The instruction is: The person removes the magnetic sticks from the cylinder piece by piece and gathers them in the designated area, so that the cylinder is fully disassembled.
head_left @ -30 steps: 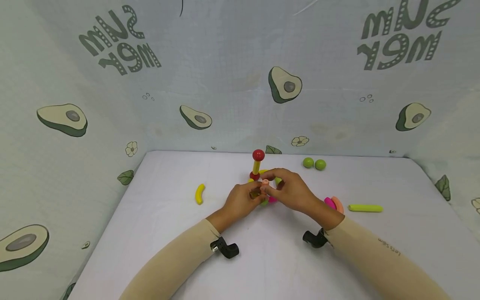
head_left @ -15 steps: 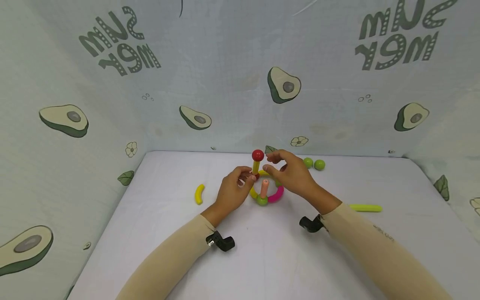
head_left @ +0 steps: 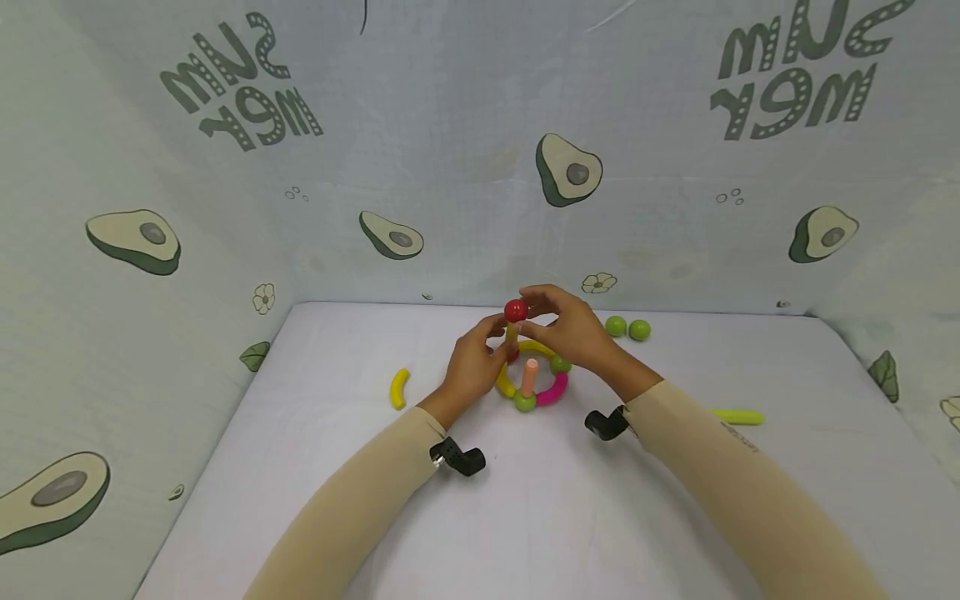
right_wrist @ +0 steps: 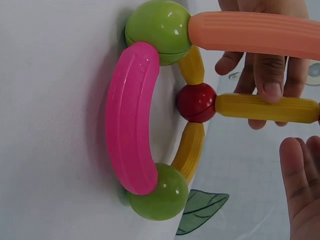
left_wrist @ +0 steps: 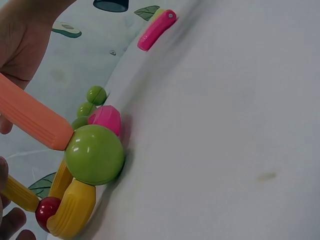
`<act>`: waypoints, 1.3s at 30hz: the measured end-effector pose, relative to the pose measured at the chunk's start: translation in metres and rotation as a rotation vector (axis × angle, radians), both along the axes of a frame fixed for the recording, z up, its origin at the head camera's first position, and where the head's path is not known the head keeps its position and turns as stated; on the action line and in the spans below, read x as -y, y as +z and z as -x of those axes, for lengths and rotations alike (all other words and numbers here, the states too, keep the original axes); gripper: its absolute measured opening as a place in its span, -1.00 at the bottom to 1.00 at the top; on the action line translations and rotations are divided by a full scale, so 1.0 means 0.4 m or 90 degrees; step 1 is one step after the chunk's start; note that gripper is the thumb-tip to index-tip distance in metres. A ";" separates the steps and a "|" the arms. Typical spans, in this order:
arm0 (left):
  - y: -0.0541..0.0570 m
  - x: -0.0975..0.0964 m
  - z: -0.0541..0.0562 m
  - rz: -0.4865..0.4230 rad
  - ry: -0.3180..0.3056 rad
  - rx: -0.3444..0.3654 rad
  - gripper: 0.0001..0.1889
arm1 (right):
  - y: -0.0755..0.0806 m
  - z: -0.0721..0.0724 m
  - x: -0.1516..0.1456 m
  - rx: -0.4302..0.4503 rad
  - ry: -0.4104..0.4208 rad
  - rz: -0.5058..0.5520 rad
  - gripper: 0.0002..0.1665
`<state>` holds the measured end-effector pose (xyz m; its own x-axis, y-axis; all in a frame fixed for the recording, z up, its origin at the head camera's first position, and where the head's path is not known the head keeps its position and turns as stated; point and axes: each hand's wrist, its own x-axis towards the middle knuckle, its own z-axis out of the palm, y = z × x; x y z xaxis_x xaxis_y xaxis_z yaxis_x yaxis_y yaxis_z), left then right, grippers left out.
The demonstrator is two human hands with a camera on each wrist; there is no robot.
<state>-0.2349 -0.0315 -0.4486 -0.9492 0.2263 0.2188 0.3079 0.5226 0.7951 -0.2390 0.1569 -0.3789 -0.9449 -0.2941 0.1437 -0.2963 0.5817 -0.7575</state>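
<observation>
A ring of building sticks and balls lies on the table, with a pink curved stick, yellow curved sticks, green balls and a lower red ball. From that red ball rises a straight yellow stick, topped by another red ball. My left hand holds the yellow stick between thumb and fingers. Around the top red ball, my right hand has its fingers extended; contact with it is unclear. An orange stick stands upright on the front green ball.
Two loose green balls sit at the back right. A lime-green stick lies at right, partly behind the right sleeve. A yellow curved stick lies at left. In the left wrist view, a pink stick lies farther off.
Both hands have left the orange stick, which now stands on the ring. They have moved up to the yellow stick and its top red ball, and the left hand now grips the stick.
</observation>
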 end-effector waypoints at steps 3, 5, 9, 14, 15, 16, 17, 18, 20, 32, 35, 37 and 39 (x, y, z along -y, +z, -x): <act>0.001 -0.006 0.003 0.004 0.004 0.021 -0.53 | -0.003 0.005 0.004 0.004 0.011 0.016 -0.32; 0.002 -0.009 0.003 0.002 0.005 0.030 -0.57 | -0.005 0.007 0.008 0.001 0.014 0.018 -0.33; 0.000 -0.015 0.006 0.006 0.008 0.025 -0.65 | -0.007 0.007 0.015 -0.006 0.004 0.007 -0.37; 0.001 -0.016 0.008 0.029 0.009 0.005 -0.69 | -0.006 0.006 0.018 0.003 -0.007 0.000 -0.41; 0.002 -0.016 0.009 0.034 0.008 0.003 -0.68 | -0.005 0.005 0.017 0.006 -0.008 -0.002 -0.41; 0.003 -0.015 0.009 0.040 0.007 0.001 -0.68 | -0.005 0.005 0.017 0.009 -0.010 -0.004 -0.41; 0.003 -0.015 0.009 0.044 0.006 -0.001 -0.67 | -0.005 0.005 0.016 0.011 -0.010 -0.006 -0.41; 0.004 -0.015 0.009 0.047 0.006 -0.002 -0.67 | -0.005 0.004 0.016 0.012 -0.010 -0.007 -0.40; 0.004 -0.015 0.009 0.058 0.005 -0.005 -0.66 | -0.009 0.006 0.014 0.017 -0.010 -0.007 -0.40; 0.004 -0.010 0.009 0.077 0.002 -0.005 -0.63 | -0.015 0.003 -0.003 0.082 -0.008 0.105 -0.41; 0.005 -0.010 0.008 0.079 -0.002 -0.002 -0.62 | -0.012 0.001 -0.018 0.060 -0.016 0.100 -0.41; 0.005 -0.010 0.009 0.080 -0.002 0.001 -0.62 | -0.009 0.001 -0.032 0.040 -0.020 0.087 -0.41; 0.006 -0.011 0.009 0.084 0.000 0.000 -0.62 | -0.004 0.003 -0.048 0.022 -0.027 0.073 -0.42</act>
<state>-0.2387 -0.0271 -0.4462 -0.9493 0.2529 0.1869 0.3076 0.6230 0.7192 -0.2403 0.1762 -0.3806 -0.9612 -0.2367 0.1417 -0.2459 0.5025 -0.8289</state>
